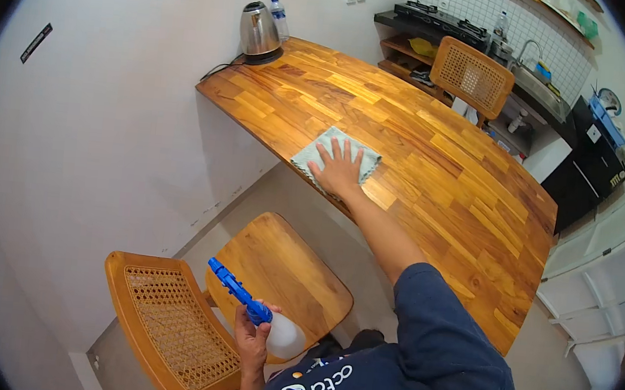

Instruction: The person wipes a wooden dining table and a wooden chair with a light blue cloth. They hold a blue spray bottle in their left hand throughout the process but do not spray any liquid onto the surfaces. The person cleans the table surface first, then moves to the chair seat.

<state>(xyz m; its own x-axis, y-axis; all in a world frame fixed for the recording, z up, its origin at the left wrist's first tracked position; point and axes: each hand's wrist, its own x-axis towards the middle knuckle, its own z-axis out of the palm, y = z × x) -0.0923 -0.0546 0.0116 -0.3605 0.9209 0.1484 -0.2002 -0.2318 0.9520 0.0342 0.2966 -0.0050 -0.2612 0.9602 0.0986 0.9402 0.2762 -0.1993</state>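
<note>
My right hand [340, 169] lies flat with fingers spread on a pale green cloth [308, 155], pressing it against the wooden table [433, 173] near its long near edge. The cloth reaches that edge. Lower down, my left hand [251, 336] grips a spray bottle with a blue trigger head [241, 292] and a whitish body [285, 336]. My fingers wrap around it just below the head. The bottle is tilted above the wooden seat of a chair [294, 272], its nozzle pointing up and left.
The chair's woven cane backrest [181, 323] stands at lower left. A steel electric kettle [259, 32] with a cord and a plastic water bottle [279, 17] stand at the table's far left corner. Another cane chair [472, 75] is across the table, before a gas stove [442, 24] and sink [539, 93].
</note>
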